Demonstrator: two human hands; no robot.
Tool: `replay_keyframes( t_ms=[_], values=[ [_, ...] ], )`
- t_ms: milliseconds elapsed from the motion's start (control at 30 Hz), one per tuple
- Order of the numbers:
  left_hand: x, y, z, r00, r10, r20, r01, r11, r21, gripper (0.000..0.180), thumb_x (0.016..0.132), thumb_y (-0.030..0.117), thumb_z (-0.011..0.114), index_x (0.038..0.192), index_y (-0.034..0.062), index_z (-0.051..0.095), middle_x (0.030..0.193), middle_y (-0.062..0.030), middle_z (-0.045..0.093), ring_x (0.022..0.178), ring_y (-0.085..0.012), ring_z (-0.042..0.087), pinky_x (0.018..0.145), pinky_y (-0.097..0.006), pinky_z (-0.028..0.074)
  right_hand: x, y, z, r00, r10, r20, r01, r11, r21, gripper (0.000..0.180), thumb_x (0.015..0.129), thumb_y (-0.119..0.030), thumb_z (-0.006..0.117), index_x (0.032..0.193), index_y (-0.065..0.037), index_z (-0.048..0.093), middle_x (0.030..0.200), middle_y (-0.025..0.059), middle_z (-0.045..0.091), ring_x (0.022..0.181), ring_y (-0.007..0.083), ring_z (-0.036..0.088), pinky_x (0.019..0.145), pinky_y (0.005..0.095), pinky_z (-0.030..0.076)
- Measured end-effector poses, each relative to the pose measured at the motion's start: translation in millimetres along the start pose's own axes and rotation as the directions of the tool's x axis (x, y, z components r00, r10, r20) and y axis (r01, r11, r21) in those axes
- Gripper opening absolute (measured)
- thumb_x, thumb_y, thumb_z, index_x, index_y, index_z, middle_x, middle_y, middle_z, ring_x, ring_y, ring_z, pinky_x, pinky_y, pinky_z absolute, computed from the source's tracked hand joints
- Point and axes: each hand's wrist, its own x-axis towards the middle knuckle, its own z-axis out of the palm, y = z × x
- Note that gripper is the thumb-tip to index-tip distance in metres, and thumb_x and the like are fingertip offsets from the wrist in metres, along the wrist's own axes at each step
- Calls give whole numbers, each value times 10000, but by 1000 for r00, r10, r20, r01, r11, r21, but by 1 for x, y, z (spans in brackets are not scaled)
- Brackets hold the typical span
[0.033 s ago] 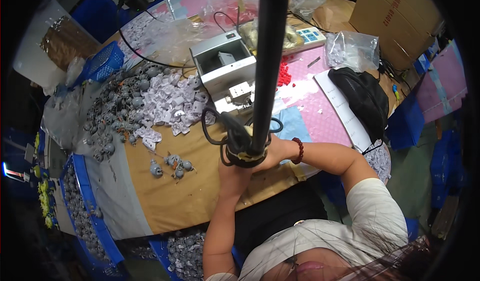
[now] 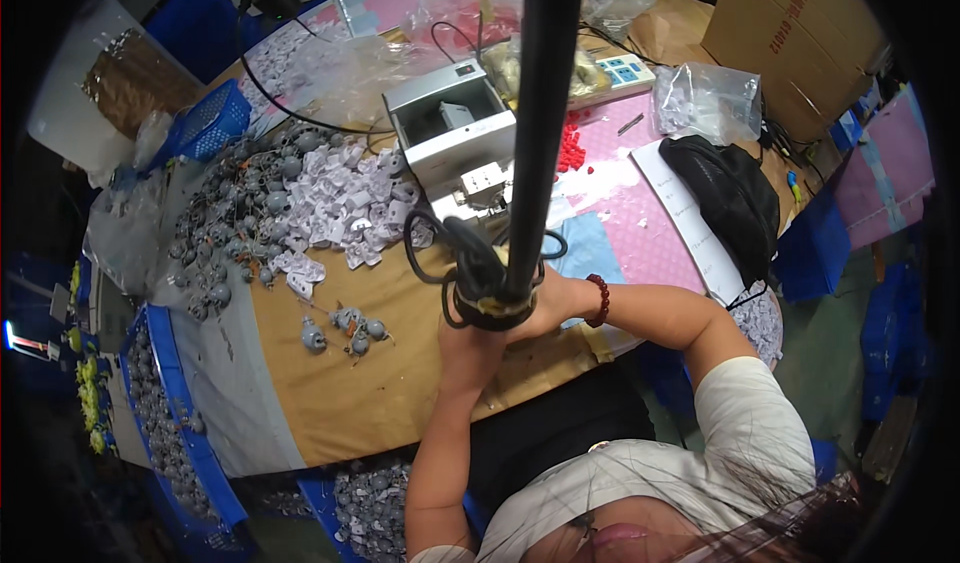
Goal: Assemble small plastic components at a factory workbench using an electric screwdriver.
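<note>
My left hand (image 2: 466, 351) and my right hand (image 2: 556, 305) are close together over the front of the work table, just before a silver machine (image 2: 452, 143). A black pole (image 2: 541, 123) with a coiled black cable (image 2: 478, 268) stands in front of them, hiding the fingers and anything between them. To the left of my hands, a few grey round parts with thin wires (image 2: 358, 333) lie on the brown cloth (image 2: 335, 403). Farther left are a heap of white plastic pieces (image 2: 345, 198) and a pile of grey round wired parts (image 2: 225, 213).
Small red pieces (image 2: 571, 151) lie right of the machine on a pink sheet (image 2: 640, 193). A black bag (image 2: 722, 198) rests on a white board at the right, near a clear plastic bag (image 2: 706, 103). Blue bins (image 2: 175, 373) of grey parts stand at the left and below the table edge.
</note>
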Motion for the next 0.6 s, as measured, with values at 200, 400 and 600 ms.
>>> replay_keyframes(
  t_ms=[200, 400, 600],
  values=[
    [5, 9, 0, 993, -101, 57, 78, 946, 314, 411, 770, 105, 760, 1154, 40, 629, 1185, -147, 609, 1121, -373, 566, 939, -460, 477, 6, -8, -12, 955, 199, -221, -164, 972, 166, 582, 794, -129, 815, 1286, -1, 533, 1054, 64, 664, 927, 146, 620, 849, 317, 512],
    [-1, 7, 1, 1000, -5, 4, 2, 912, 411, 397, 766, 62, 752, 1138, 12, 622, 1257, -158, 591, 1212, -396, 523, 1045, -457, 424, 3, 10, -65, 671, 350, -653, -352, 926, 134, 481, 901, -76, 713, 1325, -1, 498, 1124, 55, 600, 973, 124, 565, 841, 291, 490],
    [-15, -1, 6, 997, 79, -25, -62, 914, 400, 353, 799, 95, 753, 1121, 71, 611, 1180, -88, 663, 1266, -367, 531, 1005, -462, 432, -42, 11, -56, 858, -24, -513, -350, 704, -618, 453, 847, -31, 679, 1295, -22, 607, 1315, 198, 549, 1185, 362, 540, 1019, 435, 438]
  ],
)
